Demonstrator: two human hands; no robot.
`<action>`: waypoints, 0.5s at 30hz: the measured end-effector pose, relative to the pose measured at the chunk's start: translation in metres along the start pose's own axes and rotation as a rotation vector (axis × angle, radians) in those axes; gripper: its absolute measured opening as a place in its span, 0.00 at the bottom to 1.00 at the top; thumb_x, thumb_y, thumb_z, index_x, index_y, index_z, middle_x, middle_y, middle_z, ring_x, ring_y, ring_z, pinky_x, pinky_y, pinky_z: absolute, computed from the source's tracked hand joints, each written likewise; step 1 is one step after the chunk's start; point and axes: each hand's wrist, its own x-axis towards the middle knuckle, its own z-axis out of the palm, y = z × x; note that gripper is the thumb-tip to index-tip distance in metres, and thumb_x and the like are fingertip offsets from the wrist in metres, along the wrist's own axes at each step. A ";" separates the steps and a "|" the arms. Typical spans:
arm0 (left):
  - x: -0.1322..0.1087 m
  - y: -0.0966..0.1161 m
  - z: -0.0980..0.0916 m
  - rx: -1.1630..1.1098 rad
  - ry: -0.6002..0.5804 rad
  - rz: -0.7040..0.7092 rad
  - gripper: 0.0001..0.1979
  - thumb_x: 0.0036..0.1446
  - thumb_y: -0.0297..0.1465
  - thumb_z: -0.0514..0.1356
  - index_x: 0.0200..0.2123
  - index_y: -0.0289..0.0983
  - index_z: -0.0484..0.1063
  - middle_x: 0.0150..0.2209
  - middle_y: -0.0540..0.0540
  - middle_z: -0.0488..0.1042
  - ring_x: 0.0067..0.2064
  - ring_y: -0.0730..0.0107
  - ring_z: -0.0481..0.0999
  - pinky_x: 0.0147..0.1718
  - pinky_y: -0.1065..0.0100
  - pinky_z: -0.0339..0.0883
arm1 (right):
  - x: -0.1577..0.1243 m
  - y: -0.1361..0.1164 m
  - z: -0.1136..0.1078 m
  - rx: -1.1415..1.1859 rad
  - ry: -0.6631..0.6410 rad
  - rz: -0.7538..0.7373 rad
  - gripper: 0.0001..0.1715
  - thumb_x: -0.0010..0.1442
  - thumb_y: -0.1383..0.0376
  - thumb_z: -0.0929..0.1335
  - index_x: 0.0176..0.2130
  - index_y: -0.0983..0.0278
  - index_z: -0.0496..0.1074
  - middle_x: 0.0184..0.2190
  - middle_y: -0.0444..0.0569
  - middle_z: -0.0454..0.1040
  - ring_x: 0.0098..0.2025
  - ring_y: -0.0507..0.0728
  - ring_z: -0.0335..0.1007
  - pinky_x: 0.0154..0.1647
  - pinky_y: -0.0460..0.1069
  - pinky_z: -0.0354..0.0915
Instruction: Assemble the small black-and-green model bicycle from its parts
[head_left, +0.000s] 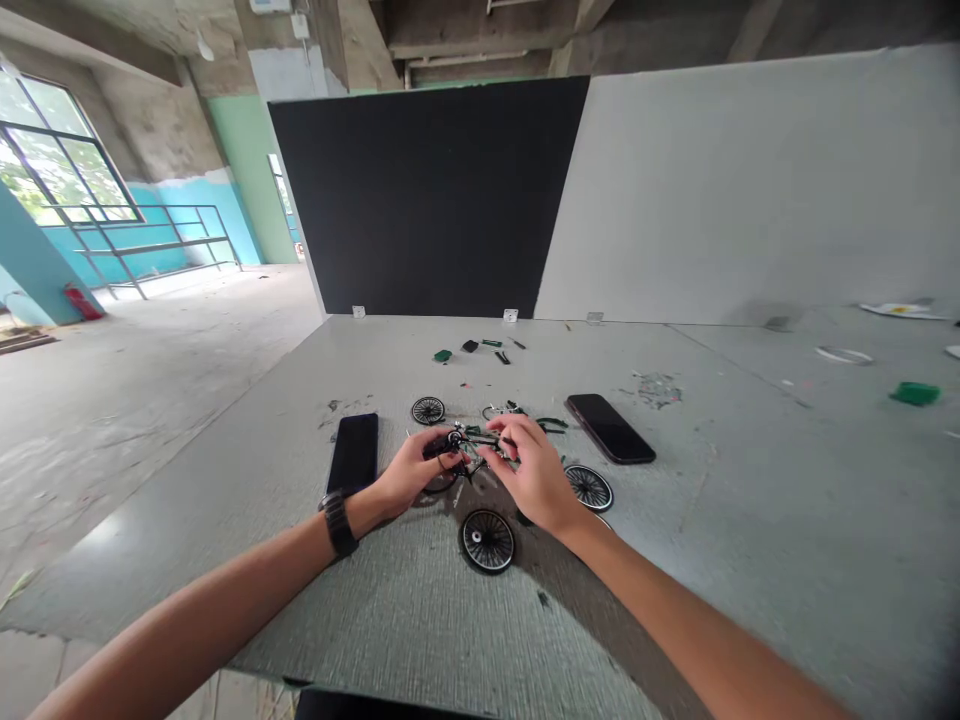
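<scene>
Between my two hands is a small dark model bicycle frame (474,462), raised a little off the grey table. My left hand (411,472) pinches its left end, with the fingers closed around it. My right hand (538,478) grips the right end between thumb and fingertips, which partly hide what they press on. Just below the hands a spoked toy wheel (487,541) lies flat. Another wheel (589,488) rests beside my right wrist, and a third wheel (428,410) is beyond my left hand. Small dark bicycle parts (553,425) lie behind my right hand.
One phone (354,452) lies left of my hands, another phone (611,428) to the right. Farther back are a green piece (442,356), a black piece (470,346) and thin bits. A black panel (427,200) stands along the table's far edge.
</scene>
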 end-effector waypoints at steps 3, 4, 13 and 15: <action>-0.001 0.001 -0.001 0.047 -0.082 0.043 0.24 0.52 0.40 0.70 0.48 0.32 0.77 0.40 0.42 0.77 0.36 0.69 0.72 0.33 0.70 0.65 | 0.001 -0.007 0.006 0.063 -0.081 -0.101 0.13 0.66 0.68 0.68 0.33 0.58 0.59 0.46 0.52 0.78 0.48 0.61 0.73 0.48 0.58 0.69; -0.001 0.001 -0.001 0.066 -0.099 0.048 0.22 0.53 0.40 0.70 0.47 0.32 0.77 0.40 0.42 0.76 0.36 0.69 0.72 0.33 0.70 0.65 | 0.002 -0.009 0.008 0.087 -0.106 -0.110 0.14 0.66 0.69 0.68 0.33 0.58 0.59 0.46 0.51 0.78 0.48 0.61 0.73 0.48 0.58 0.69; -0.004 0.002 -0.002 0.138 -0.137 0.113 0.19 0.59 0.39 0.65 0.48 0.32 0.74 0.41 0.42 0.74 0.36 0.70 0.70 0.35 0.69 0.66 | 0.004 -0.011 0.016 0.164 -0.083 -0.083 0.19 0.64 0.70 0.69 0.30 0.58 0.55 0.45 0.49 0.80 0.42 0.58 0.74 0.42 0.55 0.68; -0.004 0.002 -0.002 0.134 -0.138 0.115 0.20 0.59 0.41 0.65 0.48 0.32 0.74 0.41 0.42 0.73 0.36 0.71 0.69 0.34 0.70 0.66 | 0.004 -0.012 0.016 0.164 -0.078 -0.058 0.19 0.63 0.71 0.70 0.30 0.58 0.56 0.44 0.48 0.80 0.40 0.58 0.73 0.41 0.54 0.67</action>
